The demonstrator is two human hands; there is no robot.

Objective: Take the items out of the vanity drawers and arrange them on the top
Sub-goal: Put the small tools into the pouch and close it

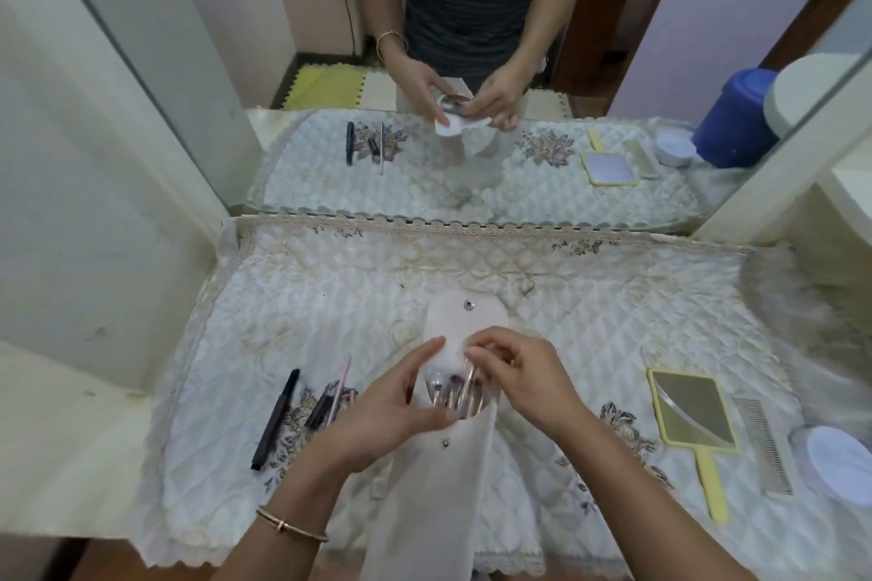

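Hands over the vanity top, mid-table.
Our left hand (377,410) clamps the brush pouch (441,462); right hand (524,375) pinches a brush (468,384) at its mouth. Open cloth (330,297) behind; brush heads blurred, pouch bottom cut off.

Both forearms enter from bottom edge, converge at lower centre of frame. Left hand (382,410) palm-down, fingers curled in grip, thumb extended upward. Right hand (524,382) just beside it, fingertips pinched together
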